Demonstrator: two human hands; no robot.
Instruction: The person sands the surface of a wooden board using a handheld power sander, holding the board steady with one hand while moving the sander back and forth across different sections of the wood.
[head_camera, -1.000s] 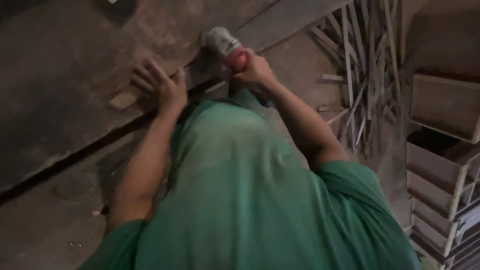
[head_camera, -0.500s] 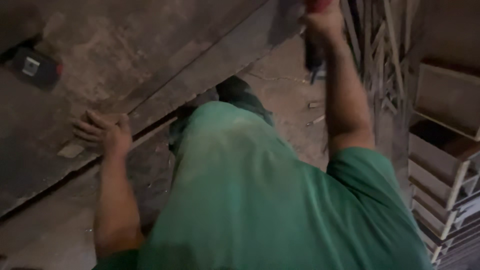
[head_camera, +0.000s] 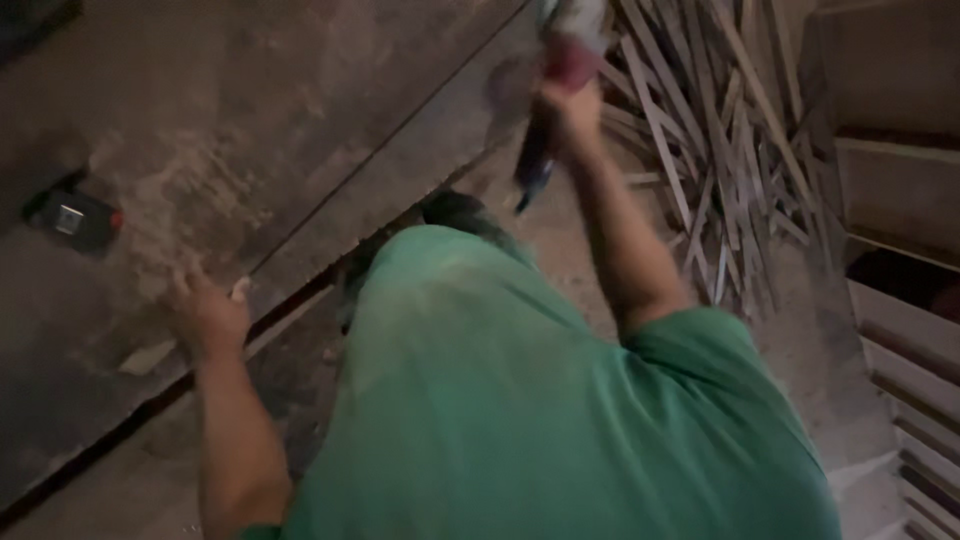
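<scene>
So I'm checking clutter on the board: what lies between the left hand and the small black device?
In the head view, only bare, dusty board separates the left hand from the black device.

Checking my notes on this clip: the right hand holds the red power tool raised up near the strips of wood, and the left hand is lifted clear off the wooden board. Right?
Not quite. In the head view the left hand rests on the wooden board, not lifted off. The right hand does hold the red power tool by the wood strips.

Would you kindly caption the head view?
Left hand rests on a dusty board; right hand grips a power tool.
</scene>
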